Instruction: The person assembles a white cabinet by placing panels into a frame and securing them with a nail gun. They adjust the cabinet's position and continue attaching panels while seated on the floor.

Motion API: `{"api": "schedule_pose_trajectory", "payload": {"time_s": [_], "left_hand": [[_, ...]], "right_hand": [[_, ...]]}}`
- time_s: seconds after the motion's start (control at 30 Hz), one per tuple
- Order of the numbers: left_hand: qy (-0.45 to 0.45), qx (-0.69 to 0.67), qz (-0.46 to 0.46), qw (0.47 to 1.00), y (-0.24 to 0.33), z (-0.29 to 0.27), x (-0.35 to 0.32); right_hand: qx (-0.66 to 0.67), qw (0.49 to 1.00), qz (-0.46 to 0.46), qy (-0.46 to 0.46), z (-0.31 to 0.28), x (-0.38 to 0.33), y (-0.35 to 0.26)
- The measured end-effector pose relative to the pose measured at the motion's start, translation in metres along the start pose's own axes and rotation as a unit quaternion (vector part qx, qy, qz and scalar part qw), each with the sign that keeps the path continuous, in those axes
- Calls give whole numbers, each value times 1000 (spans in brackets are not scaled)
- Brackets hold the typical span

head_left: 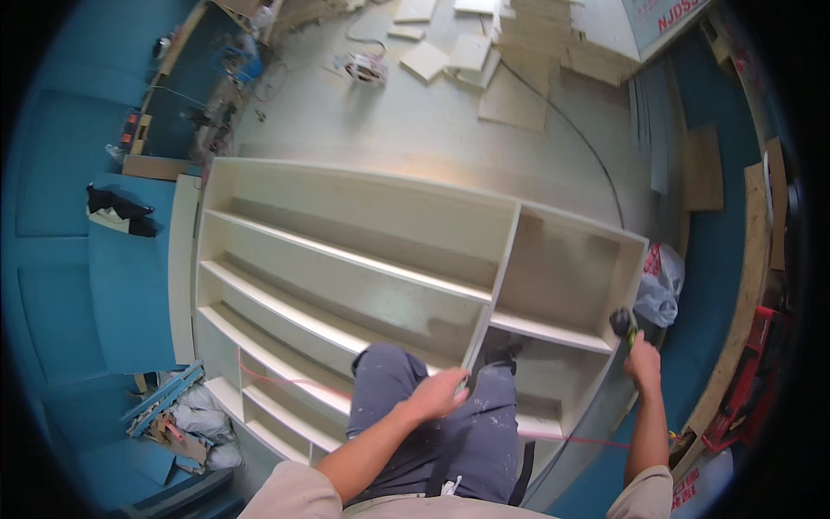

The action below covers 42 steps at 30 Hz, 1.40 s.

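A large cream-coloured shelf unit (363,324) lies on the floor under me, its open compartments facing up. My right hand (642,364) is closed on the yellow-green handle of a hammer-like tool (621,323) with a dark, rounded head, held beside the unit's right side. In front of my thighs, my left hand (439,394) is closed near the lower end of the long upright divider (494,294). Whatever its fingers hold is too small to make out. My legs (458,437) in grey, paint-spotted trousers stand among the compartments and hide part of the shelves.
A thin red cord (277,378) crosses the unit. Beyond it, cut boards (425,62), a small machine (367,69) and a dark cable (575,130) lie on the floor. At the right are a plastic bag (659,290) and a red case (750,376); scraps (186,424) lie left.
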<state>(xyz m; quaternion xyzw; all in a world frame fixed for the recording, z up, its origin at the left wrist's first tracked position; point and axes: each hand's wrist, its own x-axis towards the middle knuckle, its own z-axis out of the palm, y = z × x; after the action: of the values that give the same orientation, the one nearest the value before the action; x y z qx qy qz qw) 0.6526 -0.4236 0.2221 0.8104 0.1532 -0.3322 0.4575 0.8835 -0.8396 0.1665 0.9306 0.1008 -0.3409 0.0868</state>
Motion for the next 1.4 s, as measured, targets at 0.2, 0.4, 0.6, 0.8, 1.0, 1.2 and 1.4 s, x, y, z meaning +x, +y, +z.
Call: {"api": "schedule_pose_trajectory", "payload": {"time_s": [0.2,0.4,0.6,0.8,1.0,1.2,1.4], "left_hand": [[9,0,-3,1000,-40,12,115],[-26,285,59,956,-193,38,291],[-123,347,138,919,-287,68,410],[-110,358,154,914,-304,98,425],[-106,454,203,861,-310,104,412],[-119,470,193,853,-306,102,415],[-116,448,209,862,-307,102,429]], "right_hand": [[406,913,29,-3,32,42,-61],[689,703,144,-100,147,109,-153],[788,529,216,-228,276,188,-198],[852,381,214,-287,336,202,-211],[875,339,195,-285,339,200,-211],[881,307,186,-310,342,202,-203],[883,277,233,-298,339,190,-208]]}}
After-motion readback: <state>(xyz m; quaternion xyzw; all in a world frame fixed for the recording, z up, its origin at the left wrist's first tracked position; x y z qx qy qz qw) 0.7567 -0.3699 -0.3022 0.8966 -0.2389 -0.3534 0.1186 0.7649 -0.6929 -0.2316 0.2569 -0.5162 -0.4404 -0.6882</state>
